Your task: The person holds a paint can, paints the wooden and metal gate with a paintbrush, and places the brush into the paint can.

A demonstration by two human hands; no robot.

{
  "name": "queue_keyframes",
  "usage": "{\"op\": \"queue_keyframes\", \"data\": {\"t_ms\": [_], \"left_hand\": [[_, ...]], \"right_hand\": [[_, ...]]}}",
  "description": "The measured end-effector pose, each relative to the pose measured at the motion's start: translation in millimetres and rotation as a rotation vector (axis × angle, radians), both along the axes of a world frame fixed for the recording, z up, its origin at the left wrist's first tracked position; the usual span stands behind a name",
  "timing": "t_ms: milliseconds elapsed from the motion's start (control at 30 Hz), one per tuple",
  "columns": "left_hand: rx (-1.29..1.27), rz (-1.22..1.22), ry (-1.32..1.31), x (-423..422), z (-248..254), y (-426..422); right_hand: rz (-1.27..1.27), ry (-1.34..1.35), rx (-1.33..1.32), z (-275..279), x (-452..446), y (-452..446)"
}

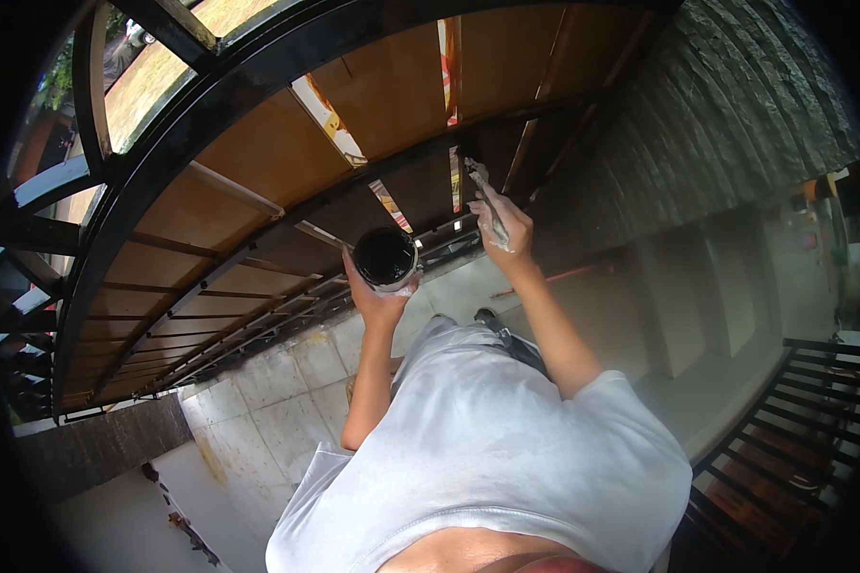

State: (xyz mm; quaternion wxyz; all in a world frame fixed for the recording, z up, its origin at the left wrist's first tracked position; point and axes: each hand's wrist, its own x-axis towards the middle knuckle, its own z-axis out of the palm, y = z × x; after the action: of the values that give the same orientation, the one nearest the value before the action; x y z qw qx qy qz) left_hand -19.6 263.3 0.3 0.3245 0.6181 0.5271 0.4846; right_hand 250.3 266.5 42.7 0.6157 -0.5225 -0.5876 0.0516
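Observation:
My left hand (375, 298) is wrapped round a round can of glossy black paint (386, 256), its open top facing up. White smears show on the fingers. My right hand (509, 235) grips a paintbrush (488, 199) whose handle is smeared with pale paint. The brush head points up at a dark crossbar of the gate (229, 94); whether the bristles touch the metal I cannot tell. Brown panels (373, 81) sit behind the gate's black bars, with narrow bright gaps between some of them. The can is held close to the lower part of the gate.
A rough grey wall (717, 124) stands at the right, beyond the gate's end. Pale floor tiles (282, 382) lie below, near my shoe (487, 316). Another black barred railing (784, 420) is at the lower right. A thin red stick (583, 272) lies beyond my right forearm.

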Motion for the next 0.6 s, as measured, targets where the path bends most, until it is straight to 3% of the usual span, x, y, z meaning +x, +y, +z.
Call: {"op": "queue_keyframes", "data": {"t_ms": [267, 400, 500, 600], "left_hand": [[0.019, -0.060, -0.068, -2.6, -6.2, 8.9], [0.030, -0.048, -0.061, -4.0, -5.5, 11.7], [-0.002, -0.062, -0.097, -7.8, -6.4, 14.4], [0.003, -0.063, -0.069, -6.4, -4.1, 18.7]], "right_hand": [[0.023, -0.237, 0.034, 9.6, 13.9, -9.1], [-0.190, -0.146, 0.008, 3.7, 42.6, -1.6], [-0.176, -0.163, -0.008, 5.4, 32.0, -2.8], [0.020, -0.166, 0.001, 19.2, -9.4, -7.1]]}}
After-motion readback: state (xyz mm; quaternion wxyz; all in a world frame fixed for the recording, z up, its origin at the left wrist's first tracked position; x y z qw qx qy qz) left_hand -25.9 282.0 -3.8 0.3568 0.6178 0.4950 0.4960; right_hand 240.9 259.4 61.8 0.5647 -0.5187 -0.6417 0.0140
